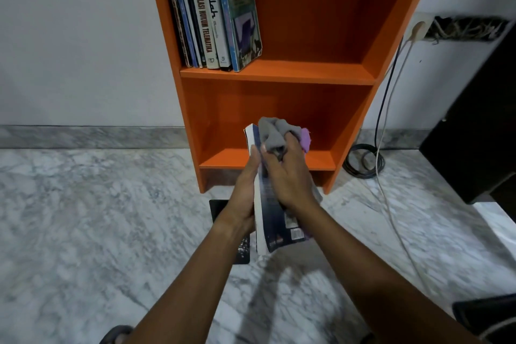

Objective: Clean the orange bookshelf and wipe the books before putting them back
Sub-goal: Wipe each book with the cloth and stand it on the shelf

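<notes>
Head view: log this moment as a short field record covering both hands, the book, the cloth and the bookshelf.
left hand: holds the book by its left side
right hand: grips the cloth against the book's cover
book: dark cover, held in front of the lower compartment
cloth: grey, bunched, a purple bit at its right
bookshelf: orange, standing on the floor
upper shelf: row of books standing at its left end
floor: another dark book lies under the hands

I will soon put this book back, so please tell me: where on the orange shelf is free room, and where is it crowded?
The upper shelf is bare from the green book to the right side wall. The lower shelf looks bare too, though the held book hides part. Crowded: upper left, where books stand packed.
</notes>
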`<state>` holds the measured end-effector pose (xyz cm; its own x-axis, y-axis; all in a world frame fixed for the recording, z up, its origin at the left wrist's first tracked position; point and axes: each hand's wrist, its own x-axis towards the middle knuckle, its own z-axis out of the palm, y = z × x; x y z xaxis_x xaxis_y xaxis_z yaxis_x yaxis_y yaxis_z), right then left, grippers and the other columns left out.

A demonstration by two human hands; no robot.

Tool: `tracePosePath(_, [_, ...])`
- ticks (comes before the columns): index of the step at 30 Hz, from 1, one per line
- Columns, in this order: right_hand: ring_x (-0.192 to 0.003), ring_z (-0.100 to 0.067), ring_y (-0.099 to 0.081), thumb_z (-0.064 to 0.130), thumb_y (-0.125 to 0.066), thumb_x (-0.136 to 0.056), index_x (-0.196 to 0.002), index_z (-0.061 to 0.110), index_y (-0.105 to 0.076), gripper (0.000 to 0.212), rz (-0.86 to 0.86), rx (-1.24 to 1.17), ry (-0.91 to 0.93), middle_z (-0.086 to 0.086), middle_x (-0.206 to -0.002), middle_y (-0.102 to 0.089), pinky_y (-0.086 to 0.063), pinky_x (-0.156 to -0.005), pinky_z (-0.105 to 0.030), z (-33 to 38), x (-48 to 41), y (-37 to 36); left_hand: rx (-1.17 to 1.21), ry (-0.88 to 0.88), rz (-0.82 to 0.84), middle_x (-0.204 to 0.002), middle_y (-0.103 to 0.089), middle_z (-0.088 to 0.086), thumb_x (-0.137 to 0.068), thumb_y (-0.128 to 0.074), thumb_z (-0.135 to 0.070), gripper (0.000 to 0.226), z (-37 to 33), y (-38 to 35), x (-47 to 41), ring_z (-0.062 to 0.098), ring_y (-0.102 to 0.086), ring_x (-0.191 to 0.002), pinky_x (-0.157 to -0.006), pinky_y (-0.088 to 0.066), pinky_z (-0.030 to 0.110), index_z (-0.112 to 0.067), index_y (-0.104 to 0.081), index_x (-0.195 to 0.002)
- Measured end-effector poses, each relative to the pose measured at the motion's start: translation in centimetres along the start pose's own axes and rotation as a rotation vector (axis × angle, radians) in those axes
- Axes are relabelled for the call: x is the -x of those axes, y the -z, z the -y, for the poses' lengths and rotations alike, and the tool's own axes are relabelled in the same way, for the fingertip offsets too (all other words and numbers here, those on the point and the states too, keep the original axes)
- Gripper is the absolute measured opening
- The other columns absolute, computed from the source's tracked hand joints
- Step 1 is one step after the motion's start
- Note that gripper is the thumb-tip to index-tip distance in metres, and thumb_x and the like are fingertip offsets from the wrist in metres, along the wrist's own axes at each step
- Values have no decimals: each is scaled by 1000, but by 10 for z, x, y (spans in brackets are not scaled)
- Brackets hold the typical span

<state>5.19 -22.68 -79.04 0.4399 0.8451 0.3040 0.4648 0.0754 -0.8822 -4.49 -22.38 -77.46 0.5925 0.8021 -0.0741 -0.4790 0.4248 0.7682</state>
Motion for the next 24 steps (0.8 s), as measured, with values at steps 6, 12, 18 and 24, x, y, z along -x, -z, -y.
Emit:
tracePosePath(6, [-113, -16, -61, 57, -48, -93, -122, 39, -47, 34, 70, 71, -112, 9, -127, -60, -53, -95, -51, 2, 12, -9, 182, -36, -109, -105, -72, 15, -86, -59, -48, 58, -8, 11, -8, 27, -69, -92, -88, -58, 36, -4, -65, -122])
tracePosePath(12, [-127, -3, -56, 26, -57, -98, -145, 22, -49, 48, 107, -135, -90, 13, -141, -59, -48, -103, -24, -24, 62, -14, 234, -70, -170, -136, -50, 26, -71, -71, -71, 101, -30, 49, -25, 43, -53, -119, -108, -39, 54, -1, -52, -140])
tracePosePath(18, [-77, -26, -72, 15, -70, -93, -93, 6, -76, 11, -2, -616, -479, -13, -90, -78, -59, -77, -39, -18, 29, 23, 300, -79, -22, -137, -58, 24, -86, -39, -74, 82, -49, 42, -29, 46, -56, -122, -111, -33, 68, -11, -66, -130])
tracePosePath(24, [-81, -31, -74, 6, -78, -82, -106, -6, -73, 27, 59, -631, -466, -19, -96, -78, -61, -75, -37, 16, -4, 53, -30, -50, -152, -121, -71, 16, -91, -54, -59, 56, -80, 28, -37, 34, -71, -105, -93, -57, 51, -15, -69, -121])
